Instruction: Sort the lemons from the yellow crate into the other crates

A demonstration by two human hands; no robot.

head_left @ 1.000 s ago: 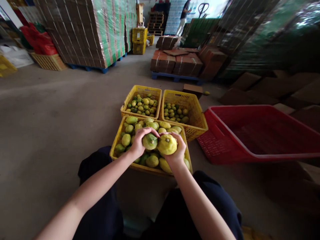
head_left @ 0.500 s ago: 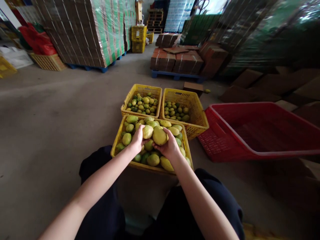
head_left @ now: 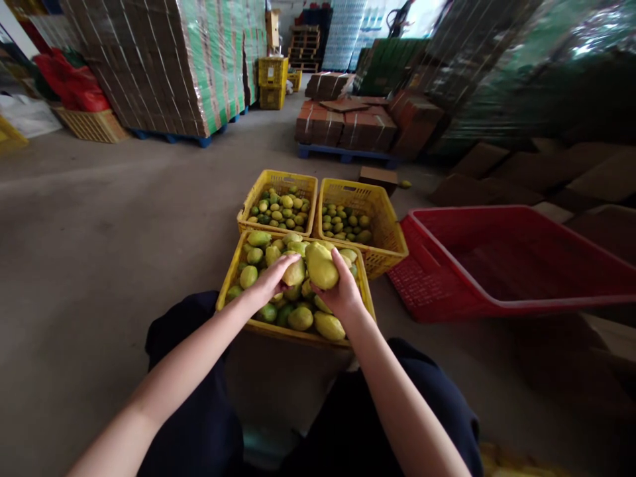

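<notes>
Above the near yellow crate (head_left: 229,268), heaped with yellow and green lemons (head_left: 301,318), I hold one fruit in each hand. My left hand (head_left: 273,279) is closed around a yellow-green lemon (head_left: 295,271), thumb on top. My right hand (head_left: 344,288) grips a larger, paler yellow lemon (head_left: 322,266), its narrow end tipped up and away. The two fruits are side by side, almost touching. Fingertips under both fruits are partly hidden.
Behind stand two more yellow crates with smaller lemons, one at left (head_left: 242,215) and one at right (head_left: 400,248). A large red crate (head_left: 422,291) is to the right. Farther back are flattened cartons (head_left: 368,129) on a blue pallet and a wrapped stack (head_left: 149,66).
The lemon in my right hand has turned, so its narrow end now shows on top. My left hand has rolled over its fruit slightly. The view has shifted a little.
</notes>
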